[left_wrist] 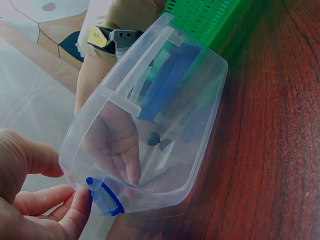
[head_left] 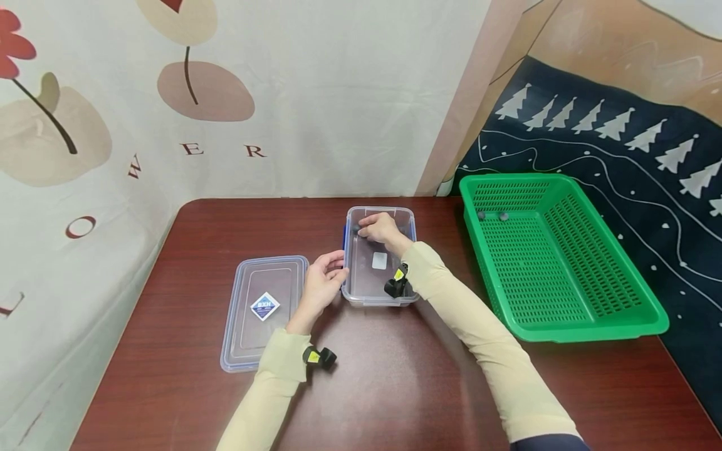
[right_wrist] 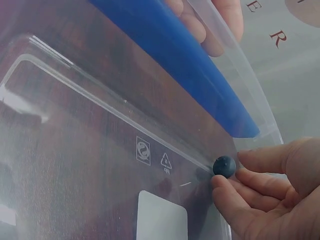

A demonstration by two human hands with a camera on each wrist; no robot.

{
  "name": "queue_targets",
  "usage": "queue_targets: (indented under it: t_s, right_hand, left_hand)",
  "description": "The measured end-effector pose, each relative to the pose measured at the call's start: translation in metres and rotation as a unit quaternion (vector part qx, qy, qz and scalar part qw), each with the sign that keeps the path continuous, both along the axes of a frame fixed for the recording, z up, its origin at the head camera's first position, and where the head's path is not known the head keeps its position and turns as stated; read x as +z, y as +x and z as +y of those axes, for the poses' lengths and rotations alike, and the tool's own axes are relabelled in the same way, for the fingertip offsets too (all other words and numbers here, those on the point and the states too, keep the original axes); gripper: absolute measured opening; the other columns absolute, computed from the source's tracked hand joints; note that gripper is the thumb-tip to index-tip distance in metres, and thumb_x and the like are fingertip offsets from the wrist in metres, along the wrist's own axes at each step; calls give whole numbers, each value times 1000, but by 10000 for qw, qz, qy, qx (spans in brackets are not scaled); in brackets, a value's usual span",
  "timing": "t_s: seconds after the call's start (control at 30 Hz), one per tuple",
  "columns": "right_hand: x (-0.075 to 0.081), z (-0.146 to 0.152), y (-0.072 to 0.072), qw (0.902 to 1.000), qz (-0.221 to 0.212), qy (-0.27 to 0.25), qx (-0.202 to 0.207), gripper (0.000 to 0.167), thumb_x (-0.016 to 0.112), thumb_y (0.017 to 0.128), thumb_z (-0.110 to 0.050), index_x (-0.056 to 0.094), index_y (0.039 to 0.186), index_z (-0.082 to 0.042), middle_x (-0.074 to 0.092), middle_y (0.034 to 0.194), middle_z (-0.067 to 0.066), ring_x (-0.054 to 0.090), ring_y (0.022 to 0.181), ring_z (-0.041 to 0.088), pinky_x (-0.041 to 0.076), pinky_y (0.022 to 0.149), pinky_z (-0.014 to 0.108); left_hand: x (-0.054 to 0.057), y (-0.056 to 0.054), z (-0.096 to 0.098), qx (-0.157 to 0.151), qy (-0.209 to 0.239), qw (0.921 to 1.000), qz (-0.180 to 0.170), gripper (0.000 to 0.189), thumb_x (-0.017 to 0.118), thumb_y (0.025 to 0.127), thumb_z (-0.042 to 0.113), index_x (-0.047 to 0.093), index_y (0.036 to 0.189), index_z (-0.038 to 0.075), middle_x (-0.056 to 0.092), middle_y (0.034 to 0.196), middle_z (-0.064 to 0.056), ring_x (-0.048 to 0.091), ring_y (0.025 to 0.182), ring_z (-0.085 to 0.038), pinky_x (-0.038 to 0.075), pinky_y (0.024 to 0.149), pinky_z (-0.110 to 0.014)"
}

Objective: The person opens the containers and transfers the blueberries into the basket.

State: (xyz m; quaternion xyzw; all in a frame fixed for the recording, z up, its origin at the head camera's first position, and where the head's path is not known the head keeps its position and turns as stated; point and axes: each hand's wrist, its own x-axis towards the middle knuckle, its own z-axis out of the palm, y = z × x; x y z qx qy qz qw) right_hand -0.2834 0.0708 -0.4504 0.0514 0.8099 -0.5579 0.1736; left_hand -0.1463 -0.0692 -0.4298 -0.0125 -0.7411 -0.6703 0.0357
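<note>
A clear plastic box (head_left: 368, 269) with blue side latches stands uncovered on the table. My right hand (head_left: 381, 229) reaches inside it toward the far left corner. A blueberry (right_wrist: 224, 166) lies at that hand's thumb and fingertips in the right wrist view. Through the wall in the left wrist view, the blueberry (left_wrist: 153, 138) appears apart from the fingers. Outside the box, my left hand (head_left: 324, 280) touches its left side. Its fingertips rest by a blue latch (left_wrist: 106, 199), thumb apart from the fingers.
The box's clear lid (head_left: 237, 313), with a blue-and-white label, lies flat to the left. A green slotted basket (head_left: 570, 263) stands at the right with two small dark round things (head_left: 504, 217) near its far left corner. Printed cloth hangs behind the table.
</note>
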Motion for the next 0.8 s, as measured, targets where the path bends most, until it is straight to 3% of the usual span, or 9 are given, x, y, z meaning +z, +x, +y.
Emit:
queue_targets:
  t_s: [0.3,0.5,0.63,0.8]
  right_hand:
    - [-3,-1,0,9994,121,238,209,30,67,81,2,66,111,4,67,104,19,61,80,16,53,72,24]
    - [-2,-2,1,9990,-52,277,352,30,69,78,3,66,108,5,68,100,16,61,74,14,55,72,23]
    - [-3,-3,0,9991,-173,95,373,25,70,77,6,66,102,9,66,88,13,59,65,10,56,69,23]
    - [-4,-4,0,9991,-268,49,312,22,70,77,6,67,99,9,63,80,8,59,62,10,57,67,24]
  left_hand:
    - [3,1,1,18,-3,10000,-18,35,54,81,-17,50,115,-23,54,110,-37,54,103,-44,50,82,-17]
    - [0,-1,0,-6,-44,10000,7,35,53,81,-17,49,115,-24,53,111,-38,53,103,-45,52,87,-29]
    - [-17,-8,-2,17,15,10000,56,35,54,81,-17,51,115,-23,54,111,-37,54,103,-45,52,89,-37]
    - [-34,-15,-4,71,46,9999,54,36,56,81,-14,53,116,-19,56,112,-33,56,103,-40,52,87,-27]
